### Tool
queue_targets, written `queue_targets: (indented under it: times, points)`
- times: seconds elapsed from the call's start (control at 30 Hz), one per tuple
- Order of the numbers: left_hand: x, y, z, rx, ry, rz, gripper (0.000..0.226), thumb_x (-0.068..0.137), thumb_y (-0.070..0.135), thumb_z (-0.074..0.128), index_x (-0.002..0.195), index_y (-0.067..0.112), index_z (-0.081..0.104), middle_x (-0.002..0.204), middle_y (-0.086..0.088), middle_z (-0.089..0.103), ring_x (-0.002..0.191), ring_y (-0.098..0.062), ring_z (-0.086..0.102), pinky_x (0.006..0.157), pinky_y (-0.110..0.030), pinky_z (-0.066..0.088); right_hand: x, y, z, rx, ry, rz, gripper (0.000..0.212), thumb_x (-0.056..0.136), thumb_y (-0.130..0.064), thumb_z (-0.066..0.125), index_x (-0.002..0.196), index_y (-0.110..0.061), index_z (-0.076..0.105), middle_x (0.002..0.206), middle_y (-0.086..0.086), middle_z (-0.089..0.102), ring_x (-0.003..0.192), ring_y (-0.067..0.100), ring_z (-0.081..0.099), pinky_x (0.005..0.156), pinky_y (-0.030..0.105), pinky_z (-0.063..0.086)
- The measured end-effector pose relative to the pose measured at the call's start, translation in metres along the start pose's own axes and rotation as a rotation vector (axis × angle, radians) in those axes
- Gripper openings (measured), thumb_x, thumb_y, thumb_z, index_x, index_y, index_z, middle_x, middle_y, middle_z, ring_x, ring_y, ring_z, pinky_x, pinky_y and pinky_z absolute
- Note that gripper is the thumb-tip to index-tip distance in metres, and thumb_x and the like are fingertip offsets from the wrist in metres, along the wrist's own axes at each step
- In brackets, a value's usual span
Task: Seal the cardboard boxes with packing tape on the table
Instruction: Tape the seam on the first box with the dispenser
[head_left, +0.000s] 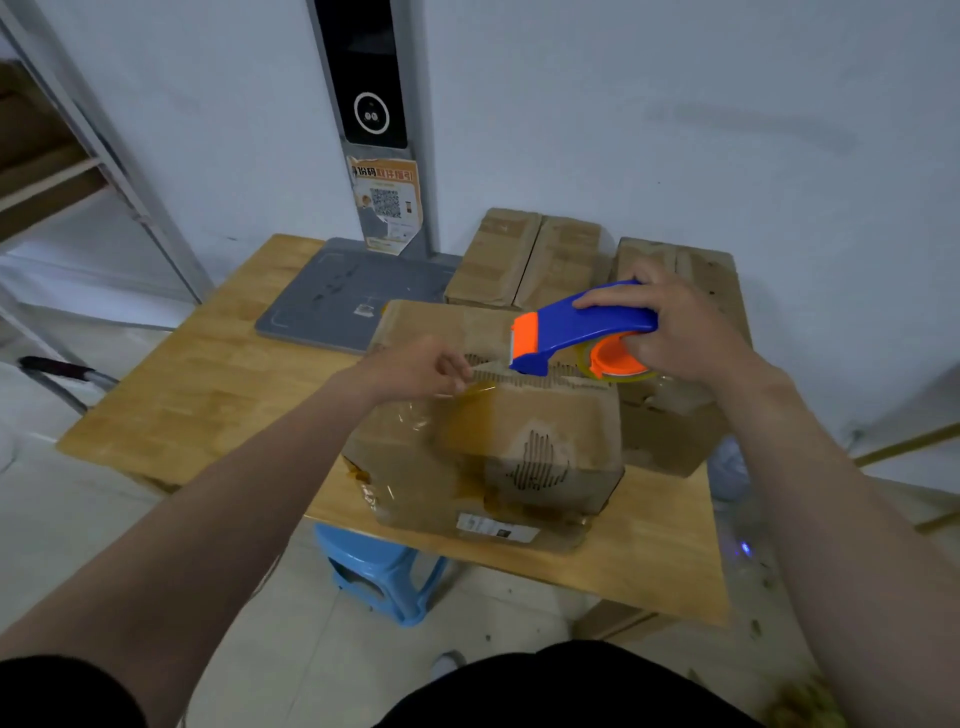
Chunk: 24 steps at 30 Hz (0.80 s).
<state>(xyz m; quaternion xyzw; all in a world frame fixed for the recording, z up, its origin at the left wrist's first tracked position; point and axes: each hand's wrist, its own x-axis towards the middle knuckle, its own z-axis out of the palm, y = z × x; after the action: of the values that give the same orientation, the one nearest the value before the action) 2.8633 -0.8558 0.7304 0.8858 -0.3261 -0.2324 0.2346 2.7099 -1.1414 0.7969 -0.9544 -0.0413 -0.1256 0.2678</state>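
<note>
Unreadable: print on the label (496, 526) low on the front box (519, 431) and on the poster (387, 202) at upper centre. Largely covered by the right hand (680, 332): the tape roll (618, 370). Cut by the left edge: a shelf frame (78, 156). Half tucked under the table (208, 384): a blue stool (382, 571).

R hand (680, 332) grips tape dispenser (587, 325). Under the grip: top of front box (493, 457), dispenser nose down on it, no room below. Behind and R of the grip: rear-R box (670, 431), close to the knuckles. Behind-L: rear-L box (519, 260). Both block reach twd the wall. L of the grip, along the seam: L hand (415, 371) pinching tape end (470, 383), in the way. Farther L: grey platform (332, 296) w/ post (374, 104); bare table (208, 384) in front of it, open. Above the grip: open air. Twd the person: open.
</note>
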Motion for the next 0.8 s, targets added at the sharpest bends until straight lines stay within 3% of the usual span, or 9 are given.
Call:
queue_targets:
  times: [0.03,0.1,0.2,0.37,0.43,0.53,0.6,0.7,0.8]
  points:
    - [0.001,-0.002,0.001,-0.014,0.07,-0.005,0.008,0.093,0.029,0.075,0.096,0.036,0.073,0.104,0.013,0.071,0.105,-0.011,0.065,0.095,-0.039,0.055,-0.001,0.001,0.0,0.01,0.008,0.001,0.072,0.081,0.007,0.062,0.12,-0.053,0.062,0.1,-0.005,0.045,0.088,0.01,0.048,0.071,0.027,0.04]
    - [0.0,-0.007,0.0,-0.008,0.156,-0.009,0.01,0.092,0.031,0.076,0.083,0.03,0.072,0.097,0.012,0.07,0.1,-0.011,0.066,0.09,-0.038,0.056,-0.003,0.004,0.0,0.021,0.019,0.007,0.073,0.08,0.007,0.062,0.12,-0.054,0.061,0.099,-0.008,0.045,0.089,0.01,0.049,0.072,0.027,0.04]
    - [-0.005,-0.014,-0.005,0.012,0.172,0.029,0.014,0.094,0.036,0.072,0.085,0.026,0.068,0.095,0.01,0.07,0.096,-0.009,0.066,0.083,-0.035,0.055,-0.002,0.005,0.001,0.033,0.035,0.023,0.073,0.08,0.007,0.062,0.122,-0.051,0.063,0.099,-0.01,0.045,0.09,0.006,0.049,0.072,0.025,0.039]
    - [-0.017,-0.018,-0.01,-0.308,0.179,-0.014,0.021,0.103,0.032,0.061,0.103,0.012,0.061,0.093,0.007,0.075,0.078,-0.004,0.072,0.06,-0.02,0.054,0.005,-0.003,0.008,0.12,0.105,0.015,0.071,0.075,0.011,0.061,0.121,-0.043,0.067,0.102,0.004,0.052,0.09,0.012,0.051,0.073,0.023,0.04]
    - [-0.022,-0.019,-0.013,-0.382,0.122,-0.024,0.022,0.107,0.03,0.052,0.117,0.011,0.053,0.098,0.002,0.076,0.086,-0.011,0.074,0.063,-0.025,0.057,0.011,-0.008,0.012,0.114,0.094,-0.004,0.07,0.075,0.011,0.062,0.123,-0.039,0.068,0.1,0.008,0.051,0.089,0.017,0.05,0.073,0.024,0.039]
    - [-0.032,-0.028,-0.021,-0.621,-0.093,-0.029,0.033,0.108,0.029,0.05,0.135,0.011,0.044,0.106,-0.009,0.076,0.101,-0.031,0.073,0.084,-0.049,0.058,0.019,-0.013,0.018,0.116,0.073,-0.018,0.066,0.075,0.007,0.062,0.121,-0.04,0.068,0.097,0.004,0.048,0.086,0.016,0.049,0.072,0.026,0.038]
    - [-0.039,-0.04,-0.029,-0.816,-0.198,-0.043,0.043,0.105,0.026,0.056,0.142,0.007,0.046,0.099,-0.009,0.069,0.096,-0.034,0.07,0.09,-0.056,0.056,0.022,-0.016,0.021,0.145,0.071,-0.018,0.063,0.071,-0.004,0.059,0.118,-0.044,0.067,0.098,0.004,0.05,0.086,0.017,0.051,0.071,0.026,0.039]
    - [-0.046,-0.056,-0.044,-0.999,-0.286,-0.048,0.05,0.097,0.018,0.068,0.142,0.005,0.05,0.104,-0.007,0.065,0.085,-0.025,0.062,0.09,-0.055,0.058,0.028,-0.019,0.025,0.174,0.061,-0.025,0.062,0.068,-0.01,0.054,0.118,-0.044,0.068,0.097,0.003,0.051,0.085,0.013,0.052,0.07,0.025,0.037]
    - [-0.052,-0.063,-0.055,-1.062,-0.36,-0.028,0.043,0.094,0.011,0.061,0.138,0.011,0.059,0.103,-0.006,0.065,0.079,-0.019,0.061,0.077,-0.042,0.061,0.037,-0.023,0.03,0.187,0.051,-0.051,0.064,0.067,-0.01,0.054,0.116,-0.049,0.066,0.096,0.001,0.053,0.085,0.009,0.053,0.071,0.023,0.038]
